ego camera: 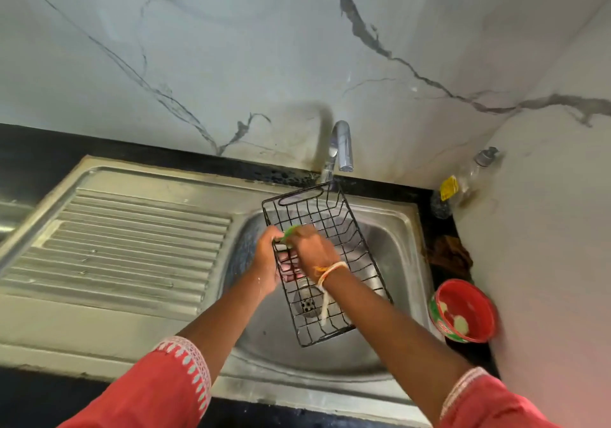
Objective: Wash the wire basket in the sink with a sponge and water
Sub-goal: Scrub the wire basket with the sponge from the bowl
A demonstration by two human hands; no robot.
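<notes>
Right hand (312, 249) is down inside the wire basket (334, 262), fingers curled over a green sponge (288, 231) and pressing it against the basket's left rim. Only a sliver of the sponge shows past the knuckles. A pale thread bracelet (327, 272) sits on that wrist, its loose end dangling over the mesh.

Left hand (269, 262) is on the outside, wrapped around that same left edge, fingertips poking through the wires just below the sponge. So both hands meet at one spot on the rim.

The basket itself is black, long and narrow, tilted up over the sink (393, 249) bowl, far end with the handle slot (299, 196) raised toward the tap (340, 146). The drain (307, 305) shows through the basket's bars.

Left of the bowl, the ribbed steel draining board (132, 245). Right of it, on the dark counter (33, 153), a red bowl (463, 312) and, back in the corner, a clear plastic bottle (469, 176) with a yellow label. Marbled wall (231, 47) behind. Red sleeves (172, 391) with white trim at the bottom.
</notes>
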